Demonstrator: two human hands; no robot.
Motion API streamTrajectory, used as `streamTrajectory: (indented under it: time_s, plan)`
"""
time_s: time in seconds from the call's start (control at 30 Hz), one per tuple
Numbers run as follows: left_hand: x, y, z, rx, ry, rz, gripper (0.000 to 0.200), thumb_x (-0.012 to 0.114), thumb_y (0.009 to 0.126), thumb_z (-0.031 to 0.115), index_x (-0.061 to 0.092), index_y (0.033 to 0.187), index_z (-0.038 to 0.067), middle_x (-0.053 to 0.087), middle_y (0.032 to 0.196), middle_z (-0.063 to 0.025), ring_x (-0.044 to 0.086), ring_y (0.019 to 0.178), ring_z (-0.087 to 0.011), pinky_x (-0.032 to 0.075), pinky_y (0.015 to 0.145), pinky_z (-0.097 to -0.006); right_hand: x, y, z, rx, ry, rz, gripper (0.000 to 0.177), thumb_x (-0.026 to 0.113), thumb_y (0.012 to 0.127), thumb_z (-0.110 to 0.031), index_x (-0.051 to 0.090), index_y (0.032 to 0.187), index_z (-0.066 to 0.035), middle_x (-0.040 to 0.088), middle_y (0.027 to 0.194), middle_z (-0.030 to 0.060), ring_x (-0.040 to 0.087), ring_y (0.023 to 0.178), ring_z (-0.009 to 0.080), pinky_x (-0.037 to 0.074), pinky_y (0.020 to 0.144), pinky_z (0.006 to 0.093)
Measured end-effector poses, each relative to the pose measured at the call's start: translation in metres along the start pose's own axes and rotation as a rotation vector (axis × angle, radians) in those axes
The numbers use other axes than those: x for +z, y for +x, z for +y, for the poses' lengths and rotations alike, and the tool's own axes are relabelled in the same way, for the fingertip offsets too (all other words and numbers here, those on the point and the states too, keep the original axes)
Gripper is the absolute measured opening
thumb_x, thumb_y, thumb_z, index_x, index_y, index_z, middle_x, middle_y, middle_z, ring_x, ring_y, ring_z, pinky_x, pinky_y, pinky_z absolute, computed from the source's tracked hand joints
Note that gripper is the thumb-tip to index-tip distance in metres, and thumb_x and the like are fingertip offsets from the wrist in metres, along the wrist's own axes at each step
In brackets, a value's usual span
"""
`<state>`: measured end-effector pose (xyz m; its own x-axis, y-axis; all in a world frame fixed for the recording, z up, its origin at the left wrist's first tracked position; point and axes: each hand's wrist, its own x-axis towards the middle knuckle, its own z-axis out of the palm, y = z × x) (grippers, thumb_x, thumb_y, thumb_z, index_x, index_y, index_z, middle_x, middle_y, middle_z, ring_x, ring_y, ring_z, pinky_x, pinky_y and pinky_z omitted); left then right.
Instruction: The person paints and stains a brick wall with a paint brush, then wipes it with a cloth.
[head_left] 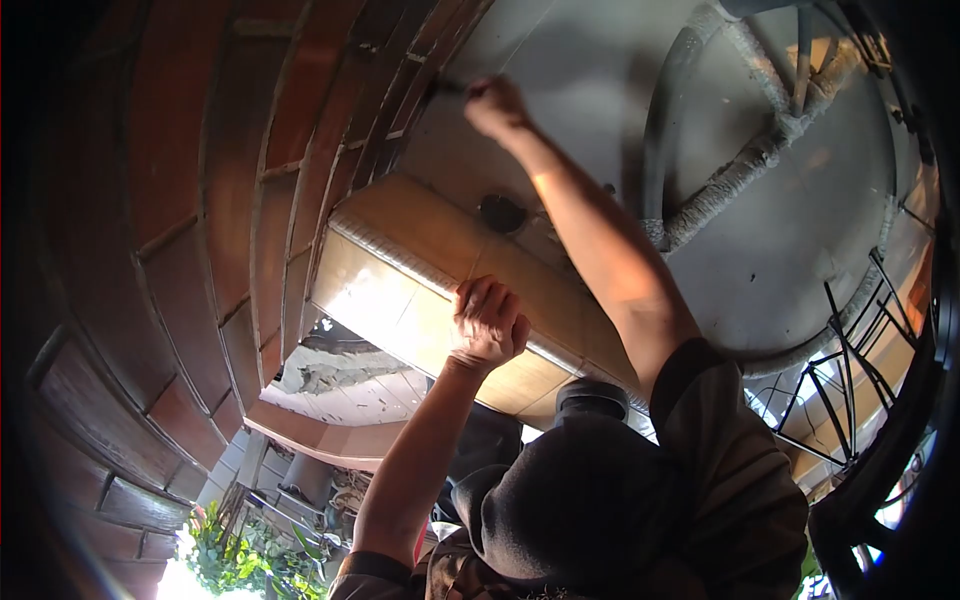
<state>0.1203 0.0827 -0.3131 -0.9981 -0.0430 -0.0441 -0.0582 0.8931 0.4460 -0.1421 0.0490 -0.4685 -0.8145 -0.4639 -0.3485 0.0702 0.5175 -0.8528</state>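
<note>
My right hand [497, 105] is closed at the far end of an outstretched arm, near where the brick wall meets a grey surface. A thin dark tool [452, 88] sticks out of that fist toward the bricks; its kind is too dark to tell. Lower down, my left hand [488, 320] curls its fingers over the rounded edge of a pale tiled ledge [385, 290]. Between the hands, a dark round spot or hole [502, 213] shows in the grey surface [570, 90], just beyond the ledge.
A brown brick wall [230, 130] curves along the left. Rough grey-wrapped pipes [735, 185] branch at the upper right, by a black metal frame [845, 370]. A dark cap [580, 500] fills the bottom middle. Green plants [235, 550] stand at lower left.
</note>
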Motion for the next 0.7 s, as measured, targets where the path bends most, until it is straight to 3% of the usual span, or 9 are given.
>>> streamTrajectory:
  time_s: [0.13,0.17,0.2,0.4,0.5,0.6,0.63,0.67,0.7]
  plan:
    - [-0.002,-0.002,0.000,0.001,-0.018,-0.010,0.012,0.061,0.064,0.014,0.060,0.075,0.010,0.060,0.082,-0.0043,0.058,0.094,-0.0255,0.042,0.089,-0.0410,-0.026,0.009,-0.006,0.032,0.186,0.326,0.018,0.053,0.079,-0.011,0.069,0.080,-0.005,0.069,0.081,0.0202,0.069,0.077,0.0373,0.054,0.069,0.0422]
    - [-0.002,-0.001,0.000,0.002,-0.014,-0.005,0.012,0.062,0.064,0.014,0.059,0.075,0.010,0.060,0.083,-0.0044,0.058,0.094,-0.0255,0.042,0.089,-0.0412,-0.006,-0.002,-0.007,0.014,0.141,0.245,0.017,0.051,0.084,-0.010,0.066,0.080,-0.002,0.065,0.070,0.0186,0.063,0.066,0.0229,0.051,0.065,0.0372]
    - [-0.001,0.001,0.000,0.007,-0.009,0.004,0.012,0.062,0.063,0.014,0.059,0.075,0.010,0.060,0.083,-0.0044,0.058,0.094,-0.0256,0.042,0.089,-0.0414,0.022,-0.018,-0.004,-0.037,0.067,0.221,0.017,0.052,0.085,-0.011,0.066,0.079,-0.003,0.065,0.072,0.0222,0.065,0.068,0.0260,0.053,0.069,0.0397]
    - [-0.001,0.000,0.000,-0.005,0.001,-0.007,0.013,0.063,0.063,0.015,0.060,0.075,0.010,0.060,0.083,-0.0047,0.058,0.095,-0.0253,0.042,0.090,-0.0420,0.090,-0.052,0.025,-0.368,-0.164,0.557,0.017,0.058,0.087,-0.019,0.063,0.074,-0.009,0.053,0.060,0.0016,0.044,0.051,0.0144,0.043,0.050,0.0291]
    - [-0.003,-0.001,0.000,-0.008,-0.014,-0.026,0.013,0.063,0.063,0.015,0.060,0.075,0.010,0.060,0.083,-0.0048,0.058,0.096,-0.0252,0.041,0.090,-0.0418,0.034,-0.026,0.003,0.201,0.486,0.137,0.015,0.056,0.083,-0.014,0.063,0.072,-0.008,0.057,0.061,0.0008,0.051,0.052,0.0155,0.039,0.049,0.0300]
    - [-0.002,-0.001,0.000,-0.011,-0.023,-0.019,0.013,0.063,0.063,0.015,0.060,0.075,0.010,0.060,0.083,-0.0050,0.058,0.096,-0.0253,0.041,0.091,-0.0417,0.025,-0.016,-0.012,0.183,0.418,0.184,0.015,0.055,0.076,-0.011,0.064,0.075,0.001,0.066,0.076,0.0235,0.068,0.074,0.0389,0.050,0.060,0.0420]
    - [-0.002,-0.001,0.000,-0.012,-0.022,-0.012,0.013,0.063,0.063,0.015,0.060,0.075,0.010,0.060,0.083,-0.0051,0.058,0.096,-0.0254,0.041,0.091,-0.0418,0.030,-0.035,-0.022,0.007,0.287,0.315,0.013,0.055,0.075,-0.009,0.062,0.071,0.001,0.066,0.072,0.0213,0.067,0.069,0.0345,0.050,0.060,0.0419]
    - [-0.001,-0.001,0.000,-0.011,-0.019,-0.013,0.013,0.063,0.063,0.015,0.060,0.074,0.010,0.059,0.082,-0.0053,0.058,0.095,-0.0254,0.041,0.091,-0.0419,0.034,-0.058,-0.029,0.083,0.297,0.100,0.011,0.058,0.074,-0.006,0.061,0.065,-0.002,0.064,0.065,0.0153,0.064,0.059,0.0271,0.048,0.052,0.0386]
    - [-0.002,-0.001,-0.001,-0.009,-0.015,-0.018,0.013,0.063,0.063,0.016,0.060,0.074,0.010,0.059,0.082,-0.0055,0.058,0.095,-0.0254,0.041,0.091,-0.0420,0.070,-0.064,-0.011,-0.158,0.045,0.261,0.011,0.059,0.075,-0.009,0.062,0.066,-0.004,0.063,0.063,0.0121,0.061,0.056,0.0239,0.046,0.049,0.0363]
